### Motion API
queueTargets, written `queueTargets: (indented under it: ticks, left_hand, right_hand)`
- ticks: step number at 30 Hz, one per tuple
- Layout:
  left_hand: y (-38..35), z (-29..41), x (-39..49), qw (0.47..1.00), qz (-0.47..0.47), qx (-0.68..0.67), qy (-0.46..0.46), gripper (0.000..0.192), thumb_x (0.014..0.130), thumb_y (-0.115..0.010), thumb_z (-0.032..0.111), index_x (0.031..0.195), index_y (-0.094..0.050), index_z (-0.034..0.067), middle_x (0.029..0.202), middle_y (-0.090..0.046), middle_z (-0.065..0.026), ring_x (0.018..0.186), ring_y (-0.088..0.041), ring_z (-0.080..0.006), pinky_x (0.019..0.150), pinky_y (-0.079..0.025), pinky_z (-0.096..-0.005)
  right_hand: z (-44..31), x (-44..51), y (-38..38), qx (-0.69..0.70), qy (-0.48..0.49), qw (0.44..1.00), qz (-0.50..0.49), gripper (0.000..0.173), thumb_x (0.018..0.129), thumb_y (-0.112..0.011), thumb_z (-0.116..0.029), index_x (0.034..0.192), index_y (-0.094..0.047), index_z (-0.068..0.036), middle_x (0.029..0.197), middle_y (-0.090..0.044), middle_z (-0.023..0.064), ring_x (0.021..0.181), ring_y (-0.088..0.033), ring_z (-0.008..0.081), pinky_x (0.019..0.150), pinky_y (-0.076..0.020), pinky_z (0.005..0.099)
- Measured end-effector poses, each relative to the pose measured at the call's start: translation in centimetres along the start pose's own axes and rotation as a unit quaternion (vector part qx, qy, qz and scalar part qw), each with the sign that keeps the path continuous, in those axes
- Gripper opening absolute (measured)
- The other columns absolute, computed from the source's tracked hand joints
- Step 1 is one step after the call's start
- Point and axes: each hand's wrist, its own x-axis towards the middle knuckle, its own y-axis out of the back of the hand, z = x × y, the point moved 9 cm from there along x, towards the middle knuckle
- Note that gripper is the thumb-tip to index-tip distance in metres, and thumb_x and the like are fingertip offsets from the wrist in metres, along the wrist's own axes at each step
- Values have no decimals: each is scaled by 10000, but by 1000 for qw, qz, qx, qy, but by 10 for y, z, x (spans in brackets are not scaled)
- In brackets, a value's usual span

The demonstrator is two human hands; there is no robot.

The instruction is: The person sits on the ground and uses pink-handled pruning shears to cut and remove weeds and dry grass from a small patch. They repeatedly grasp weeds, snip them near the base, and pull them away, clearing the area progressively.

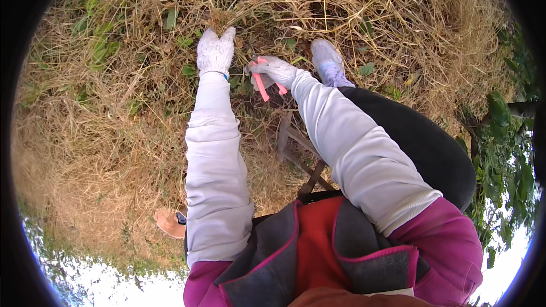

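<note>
My left hand (216,52), in a white knit glove, reaches into the grass at the upper middle. Its thumb and finger form a V against a brown dry tuft (219,21); whether they pinch it is hidden. To the right and slightly nearer my body, my right hand (276,71) wears a soiled, light glove and is closed around hand pruners (261,87) with pinkish-red handles. The handles are spread apart and point towards me, while the pruner head, partly hidden by grass and fingers, points up and left.
Dry straw-like grass (98,136) with green leaves covers the ground. A light lace-up shoe (327,62) is planted right of my right hand. A crossed-leg stool frame (294,140) stands below my hands. A tan-orange object (170,223) lies lower left. Leafy branches (503,153) hang at right.
</note>
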Motion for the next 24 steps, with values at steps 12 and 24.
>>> queueTargets:
  ticks: [12,24]
  left_hand:
    - [-45,7,42,994,32,-89,62,769,773,-837,366,1331,-567,-88,1274,-667,-300,1214,-639,-424,1056,-494,-433]
    - [-38,-7,45,993,-99,52,39,844,835,-823,467,1374,-536,-116,902,-744,-182,882,-736,-302,881,-545,-373]
  right_hand:
    - [-4,-1,6,70,4,997,11,271,983,-644,-218,1173,-602,-29,994,-697,125,902,-739,284,874,-606,425]
    - [-3,-3,5,11,-19,1000,-19,353,947,-620,-191,1249,-587,-12,1085,-721,151,1001,-737,294,960,-579,424]
